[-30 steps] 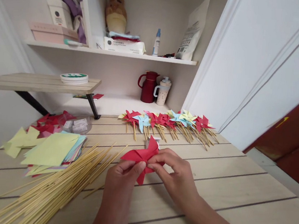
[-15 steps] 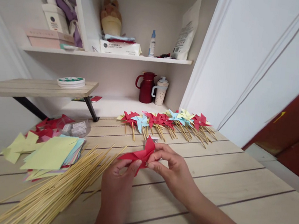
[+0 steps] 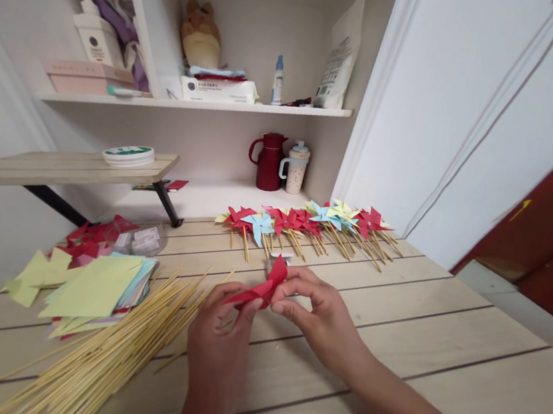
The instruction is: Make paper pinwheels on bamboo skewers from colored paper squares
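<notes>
A red paper pinwheel [image 3: 266, 287] is held up over the middle of the table, pinched between both hands. My left hand [image 3: 225, 318] grips its left side between thumb and fingers. On the other side, my right hand [image 3: 312, 305] has thumb and fingertips closed at the pinwheel's centre; any pin there is too small to make out. Just behind the pinwheel stands a small grey-white box [image 3: 280, 259], partly covered. Thin bamboo sticks [image 3: 108, 347] lie in a loose bundle left of my left hand.
Finished pinwheels on sticks [image 3: 305, 222] lie in a row along the back. Left are a stack of coloured paper squares [image 3: 95, 285], cut yellow paper [image 3: 36, 275], red pieces [image 3: 88, 238] and a clear container [image 3: 144, 240]. A raised wooden shelf [image 3: 60, 164] stands behind them.
The pinwheel has turned a little, so it looks narrower and its lower blade shows less. My left fingers have shifted slightly on it. The right hand keeps its hold.
</notes>
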A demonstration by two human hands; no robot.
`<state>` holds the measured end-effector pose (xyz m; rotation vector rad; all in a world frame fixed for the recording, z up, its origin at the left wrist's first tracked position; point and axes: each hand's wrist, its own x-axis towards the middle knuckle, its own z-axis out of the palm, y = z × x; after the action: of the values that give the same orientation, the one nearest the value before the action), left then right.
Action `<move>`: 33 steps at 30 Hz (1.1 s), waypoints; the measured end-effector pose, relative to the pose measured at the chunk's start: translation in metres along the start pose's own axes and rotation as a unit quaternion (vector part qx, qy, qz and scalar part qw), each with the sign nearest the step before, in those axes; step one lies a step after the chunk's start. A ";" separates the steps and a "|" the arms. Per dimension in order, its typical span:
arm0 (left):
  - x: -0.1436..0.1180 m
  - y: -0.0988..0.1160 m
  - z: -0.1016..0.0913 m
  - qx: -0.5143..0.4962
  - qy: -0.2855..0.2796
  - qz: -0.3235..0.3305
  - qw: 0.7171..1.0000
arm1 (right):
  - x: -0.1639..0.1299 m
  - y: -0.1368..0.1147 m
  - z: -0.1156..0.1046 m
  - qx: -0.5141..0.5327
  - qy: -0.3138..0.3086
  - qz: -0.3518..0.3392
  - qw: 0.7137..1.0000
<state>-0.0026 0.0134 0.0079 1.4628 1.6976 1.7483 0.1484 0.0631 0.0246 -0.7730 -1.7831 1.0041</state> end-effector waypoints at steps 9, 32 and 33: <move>0.000 -0.004 0.002 0.007 0.013 0.039 0.999 | 0.000 0.004 -0.001 -0.005 0.000 -0.006 1.000; -0.003 -0.013 0.004 -0.042 -0.012 -0.009 0.999 | 0.002 0.007 0.000 0.074 -0.029 0.059 0.995; -0.004 -0.014 0.005 -0.045 -0.014 -0.009 0.999 | 0.003 0.006 0.000 0.073 -0.027 0.056 0.995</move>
<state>-0.0028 0.0165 -0.0069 1.4215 1.5919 1.7635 0.1481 0.0683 0.0201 -0.7665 -1.7063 1.2257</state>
